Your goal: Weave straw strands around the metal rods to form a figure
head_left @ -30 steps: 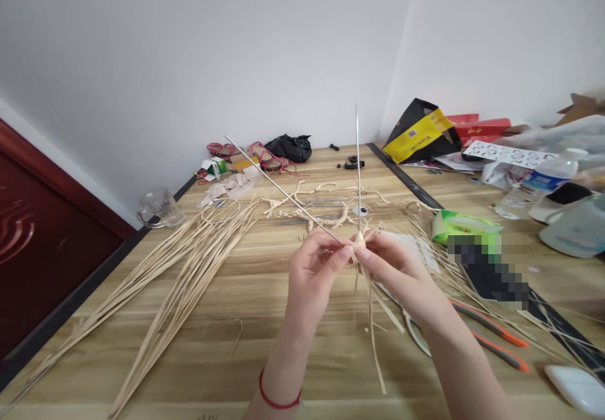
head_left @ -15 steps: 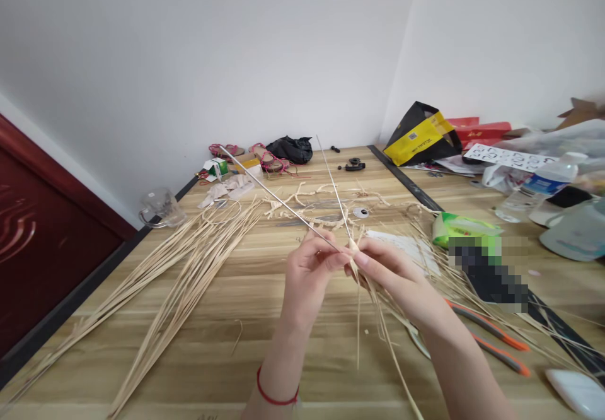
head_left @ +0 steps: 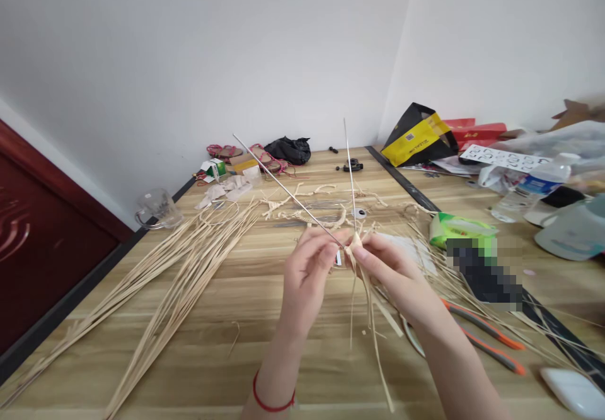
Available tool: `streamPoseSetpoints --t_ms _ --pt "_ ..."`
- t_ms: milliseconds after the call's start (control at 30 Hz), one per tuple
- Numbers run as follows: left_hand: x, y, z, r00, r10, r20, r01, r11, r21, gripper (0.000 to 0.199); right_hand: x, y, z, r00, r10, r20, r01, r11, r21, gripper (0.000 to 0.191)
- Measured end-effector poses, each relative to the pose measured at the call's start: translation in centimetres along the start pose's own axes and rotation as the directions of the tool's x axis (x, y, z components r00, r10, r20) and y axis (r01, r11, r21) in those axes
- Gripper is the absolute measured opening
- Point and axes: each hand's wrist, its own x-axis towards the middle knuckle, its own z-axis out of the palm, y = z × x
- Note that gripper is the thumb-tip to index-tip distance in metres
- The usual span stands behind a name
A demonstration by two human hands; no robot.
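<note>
My left hand (head_left: 305,275) has its fingers pinched round a thin metal rod (head_left: 283,186) that slants up and away to the left. My right hand (head_left: 397,275) grips a small pale knot of raffia (head_left: 355,243) between thumb and fingers. From that knot a second metal rod (head_left: 351,174) points almost straight up. Loose raffia strips (head_left: 373,338) hang below it towards me. The lower end of the left rod meets the knot near my fingertips; fingers hide whether they are joined. Behind my hands lie branch-like raffia-wrapped pieces (head_left: 335,219) on the table (head_left: 198,363).
Long bundles of raffia (head_left: 189,287) lie on the left, near a glass mug (head_left: 158,209). Orange-handled pliers (head_left: 491,332), a green packet (head_left: 463,227) and a water bottle (head_left: 532,190) are on the right. A black and yellow bag (head_left: 418,136) stands at the back.
The right-hand rod has swung from leaning left to nearly upright. My left fingers have shifted on the left rod, and the hanging strips have moved a little left.
</note>
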Motion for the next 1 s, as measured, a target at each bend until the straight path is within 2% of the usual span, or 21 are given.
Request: streamPoseSetpoints --t_ms 200,367,567,833,1000 --pt "-0.35 0.16 0.48 0.99 -0.137 -0.045 0.138 0.99 0.002 0.023 0.48 0.14 0.46 0.99 -0.06 -0.124 0.055 0.998 -0.038 0.025" --pt "-0.3 0.03 0.84 0.979 -0.198 -0.042 0.197 0.98 -0.04 0.017 0.53 0.13 0.84 0.982 -0.111 -0.155 0.105 0.993 -0.045 0.023" --pt "-0.11 -0.27 0.93 0.97 -0.235 -0.069 0.229 0.97 -0.086 0.017 0.59 -0.12 0.83 0.979 -0.106 -0.174 0.108 0.994 0.0 0.024" --pt "-0.15 -0.28 0.63 0.974 -0.225 -0.015 0.223 0.971 -0.081 0.018 0.57 0.27 0.6 0.978 -0.096 -0.184 0.103 0.994 0.029 0.018" --pt "-0.04 -0.34 0.63 0.974 -0.228 0.019 0.229 0.967 -0.109 0.022 0.55 -0.02 0.68 0.975 -0.073 -0.209 0.085 0.995 0.05 0.022"
